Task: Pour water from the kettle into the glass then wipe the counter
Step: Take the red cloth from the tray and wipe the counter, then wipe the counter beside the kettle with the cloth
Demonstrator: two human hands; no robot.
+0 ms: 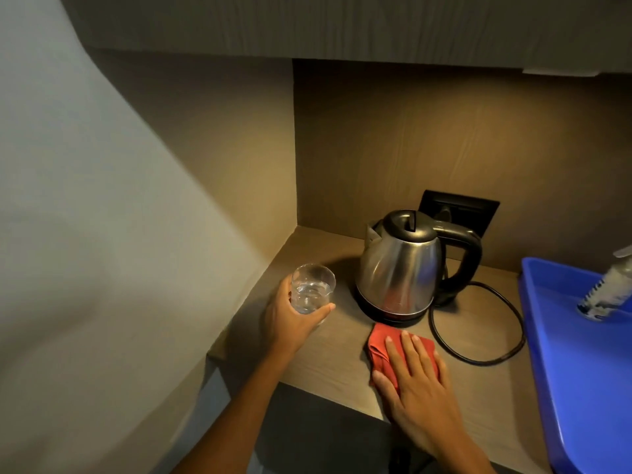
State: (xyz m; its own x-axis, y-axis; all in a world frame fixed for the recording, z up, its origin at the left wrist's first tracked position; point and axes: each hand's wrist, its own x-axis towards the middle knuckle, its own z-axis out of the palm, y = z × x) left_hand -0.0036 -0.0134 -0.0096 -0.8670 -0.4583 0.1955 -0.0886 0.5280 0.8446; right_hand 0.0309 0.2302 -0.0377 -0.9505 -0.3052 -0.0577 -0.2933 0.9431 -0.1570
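A steel kettle with a black lid and handle stands upright on its base at the back of the wooden counter. To its left a clear glass holds water about halfway up; my left hand is wrapped around it. In front of the kettle a red cloth lies flat on the counter. My right hand presses on the cloth, palm down and fingers spread.
A black power cord loops on the counter right of the cloth. A blue tray at the right edge holds a plastic bottle. A black socket plate sits behind the kettle. A wall closes the left side; a cabinet hangs overhead.
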